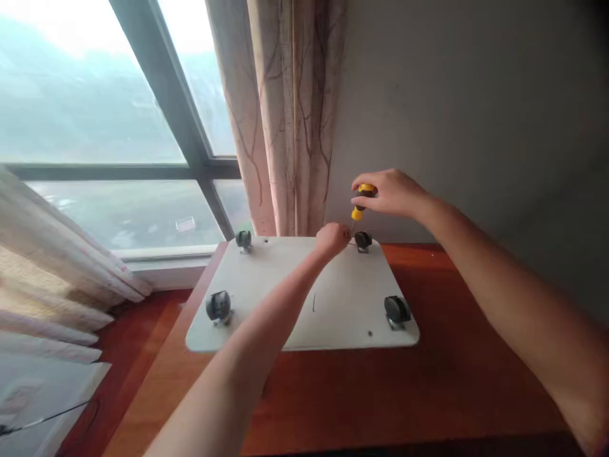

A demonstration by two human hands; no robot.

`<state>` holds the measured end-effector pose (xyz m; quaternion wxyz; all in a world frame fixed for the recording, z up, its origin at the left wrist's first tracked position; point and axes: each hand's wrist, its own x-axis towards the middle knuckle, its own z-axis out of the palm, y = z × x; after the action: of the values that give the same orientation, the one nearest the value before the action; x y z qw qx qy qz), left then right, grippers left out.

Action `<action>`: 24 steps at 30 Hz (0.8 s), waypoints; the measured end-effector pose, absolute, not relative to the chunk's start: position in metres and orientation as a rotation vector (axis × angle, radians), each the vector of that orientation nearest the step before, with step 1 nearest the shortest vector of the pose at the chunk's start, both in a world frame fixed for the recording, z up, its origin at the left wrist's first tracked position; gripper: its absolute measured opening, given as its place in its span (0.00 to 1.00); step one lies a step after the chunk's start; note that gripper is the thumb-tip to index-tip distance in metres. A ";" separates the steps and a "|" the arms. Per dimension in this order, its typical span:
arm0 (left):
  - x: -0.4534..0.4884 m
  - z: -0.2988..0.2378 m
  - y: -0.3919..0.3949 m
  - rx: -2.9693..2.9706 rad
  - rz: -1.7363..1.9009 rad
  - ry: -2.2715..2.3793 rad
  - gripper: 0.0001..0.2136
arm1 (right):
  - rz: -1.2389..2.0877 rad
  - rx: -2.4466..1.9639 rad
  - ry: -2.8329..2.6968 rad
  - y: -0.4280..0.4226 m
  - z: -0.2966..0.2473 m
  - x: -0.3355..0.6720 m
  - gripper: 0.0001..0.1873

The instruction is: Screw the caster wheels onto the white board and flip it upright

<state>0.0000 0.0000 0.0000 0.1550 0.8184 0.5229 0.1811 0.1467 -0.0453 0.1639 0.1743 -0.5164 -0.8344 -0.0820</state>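
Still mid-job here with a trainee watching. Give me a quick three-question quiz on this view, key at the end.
1. What is the right hand holding?
2. How many wheels stand on the white board? A) two B) four C) six
3. True or false: the left hand is closer to the far-right wheel than to the far-left wheel.

Key:
1. A yellow and black screwdriver.
2. B
3. True

branch-patterned curtain point(304, 120), window point(95, 108), gray wall point(457, 108)
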 end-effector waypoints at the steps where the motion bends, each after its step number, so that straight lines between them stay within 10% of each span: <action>1: -0.001 0.000 0.000 2.341 0.516 1.501 0.11 | -0.232 -1.464 -2.356 -0.044 0.163 0.149 0.14; 24: -0.086 0.047 -0.127 2.418 0.553 1.377 0.13 | -0.183 -1.694 -2.248 -0.019 0.132 0.157 0.17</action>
<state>-0.0861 -0.1271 0.0466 0.1520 0.8424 0.4797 0.1925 0.1573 -0.0194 0.1325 0.1598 -0.5930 -0.7866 -0.0641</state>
